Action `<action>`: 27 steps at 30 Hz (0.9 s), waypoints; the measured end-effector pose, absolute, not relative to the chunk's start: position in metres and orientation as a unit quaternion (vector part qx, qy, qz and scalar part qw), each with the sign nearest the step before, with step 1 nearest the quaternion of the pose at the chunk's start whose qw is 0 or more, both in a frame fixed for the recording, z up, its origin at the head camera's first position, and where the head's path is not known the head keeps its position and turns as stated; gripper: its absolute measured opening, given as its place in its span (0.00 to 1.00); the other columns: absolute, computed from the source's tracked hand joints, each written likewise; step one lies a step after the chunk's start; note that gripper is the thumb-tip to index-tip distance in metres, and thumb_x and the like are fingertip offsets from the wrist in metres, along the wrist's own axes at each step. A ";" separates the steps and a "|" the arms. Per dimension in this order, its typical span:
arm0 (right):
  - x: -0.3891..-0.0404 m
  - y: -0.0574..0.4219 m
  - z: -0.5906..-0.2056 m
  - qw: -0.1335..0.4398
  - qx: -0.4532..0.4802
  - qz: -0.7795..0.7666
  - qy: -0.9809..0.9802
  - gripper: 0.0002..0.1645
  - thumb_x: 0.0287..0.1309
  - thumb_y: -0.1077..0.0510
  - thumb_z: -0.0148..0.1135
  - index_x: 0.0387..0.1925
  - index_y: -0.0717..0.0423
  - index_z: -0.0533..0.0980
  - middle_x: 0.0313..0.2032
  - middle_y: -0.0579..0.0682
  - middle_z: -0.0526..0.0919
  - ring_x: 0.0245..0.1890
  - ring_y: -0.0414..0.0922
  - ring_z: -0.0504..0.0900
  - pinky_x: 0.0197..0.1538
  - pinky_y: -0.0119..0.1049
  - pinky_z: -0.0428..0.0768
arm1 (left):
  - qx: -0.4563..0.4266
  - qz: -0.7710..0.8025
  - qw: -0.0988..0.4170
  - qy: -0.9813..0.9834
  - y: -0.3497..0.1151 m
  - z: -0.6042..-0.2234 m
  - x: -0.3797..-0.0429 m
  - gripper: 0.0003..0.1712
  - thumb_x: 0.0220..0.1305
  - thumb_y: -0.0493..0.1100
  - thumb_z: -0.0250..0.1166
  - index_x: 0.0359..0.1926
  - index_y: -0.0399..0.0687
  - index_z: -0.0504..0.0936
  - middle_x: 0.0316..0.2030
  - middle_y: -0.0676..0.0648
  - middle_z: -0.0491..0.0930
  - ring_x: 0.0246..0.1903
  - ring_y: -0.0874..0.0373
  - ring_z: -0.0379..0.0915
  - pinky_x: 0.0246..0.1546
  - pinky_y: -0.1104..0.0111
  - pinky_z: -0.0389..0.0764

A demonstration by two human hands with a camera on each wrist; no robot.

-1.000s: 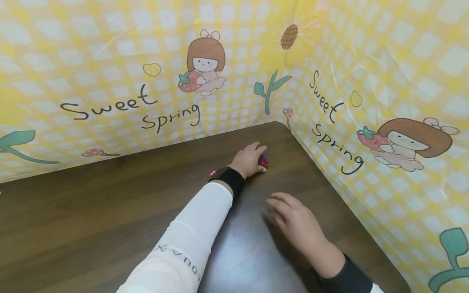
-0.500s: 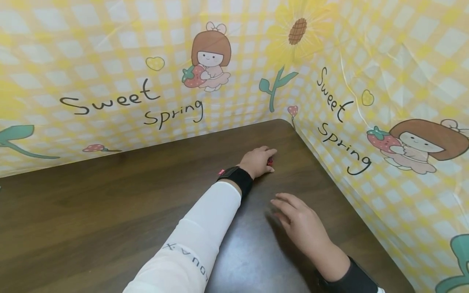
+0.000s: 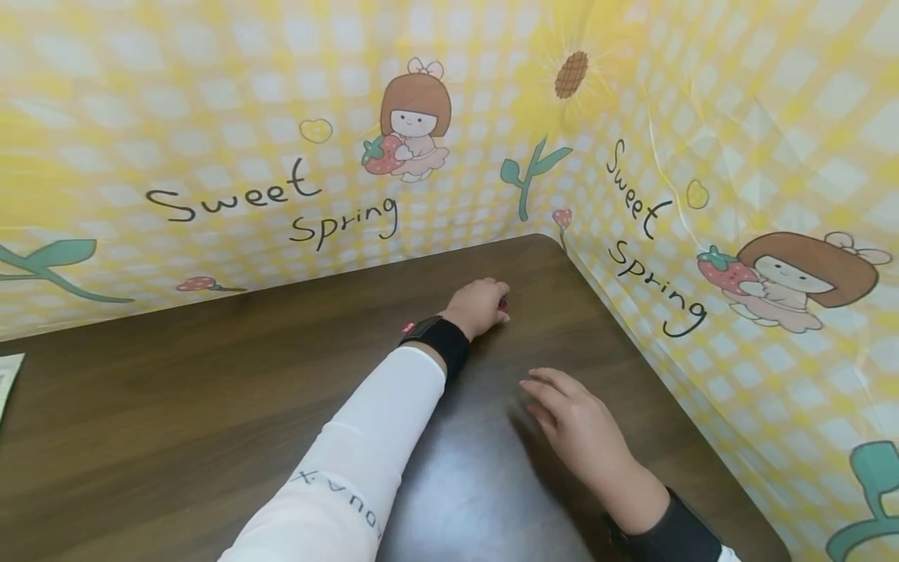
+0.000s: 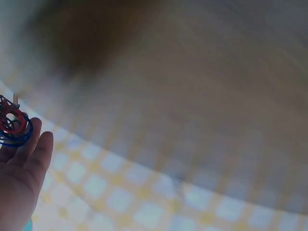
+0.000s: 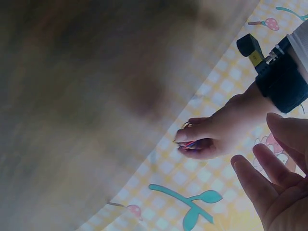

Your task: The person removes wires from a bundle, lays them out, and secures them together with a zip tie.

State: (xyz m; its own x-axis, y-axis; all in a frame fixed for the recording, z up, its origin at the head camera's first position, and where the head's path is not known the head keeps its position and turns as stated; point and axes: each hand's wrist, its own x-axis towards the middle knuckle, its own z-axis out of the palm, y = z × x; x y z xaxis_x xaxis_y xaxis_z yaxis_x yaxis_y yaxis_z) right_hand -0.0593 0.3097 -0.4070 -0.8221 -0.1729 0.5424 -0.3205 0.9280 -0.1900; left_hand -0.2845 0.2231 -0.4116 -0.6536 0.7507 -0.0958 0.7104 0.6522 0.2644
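In the head view my left hand [image 3: 476, 306] is at the far right part of the table, with its fingers and thumb curled round a small bundle of thin red, blue and dark loops [image 4: 13, 126]. Most of that bundle is hidden by the hand from above; loop ends poke out between the fingers in the right wrist view. Nearer the body, my right hand [image 3: 584, 425] hovers low over the table with its fingers relaxed and slightly bent. Nothing is in it, and it is apart from the left hand.
The brown wooden table [image 3: 175, 390] has a rounded far right corner. A yellow checked curtain [image 3: 232, 94] with printed figures stands along its back and right edges. A pale flat item [image 3: 8, 382] lies at the left edge of the view.
The left fingers have drawn in round the bundle, so less of it shows than a second ago. The right hand stays nearly still. The head view has shifted slightly, bringing in the pale item.
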 end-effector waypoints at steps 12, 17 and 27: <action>-0.073 0.273 -0.388 0.272 0.174 0.162 -0.933 0.23 0.41 0.71 0.76 0.44 0.61 0.82 0.46 0.57 0.81 0.42 0.52 0.84 0.38 0.38 0.83 | 0.334 0.162 0.030 0.928 0.113 -0.376 -0.271 0.16 0.63 0.49 0.65 0.47 0.48 0.76 0.37 0.49 0.76 0.39 0.55 0.71 0.39 0.62 0.76; -0.095 0.267 -0.380 0.258 0.210 0.175 -0.927 0.22 0.44 0.70 0.74 0.45 0.62 0.82 0.47 0.57 0.81 0.42 0.51 0.84 0.39 0.37 0.83 | 0.305 0.164 0.008 0.938 0.078 -0.370 -0.272 0.13 0.62 0.49 0.65 0.43 0.49 0.77 0.34 0.50 0.76 0.37 0.54 0.70 0.33 0.62 0.74; -0.120 0.252 -0.368 0.219 0.241 0.191 -0.926 0.22 0.49 0.69 0.72 0.48 0.60 0.81 0.48 0.56 0.81 0.44 0.50 0.83 0.41 0.39 0.83 | 0.275 0.187 -0.012 0.943 0.042 -0.365 -0.260 0.12 0.63 0.47 0.61 0.43 0.45 0.78 0.33 0.47 0.74 0.33 0.53 0.67 0.29 0.64 0.70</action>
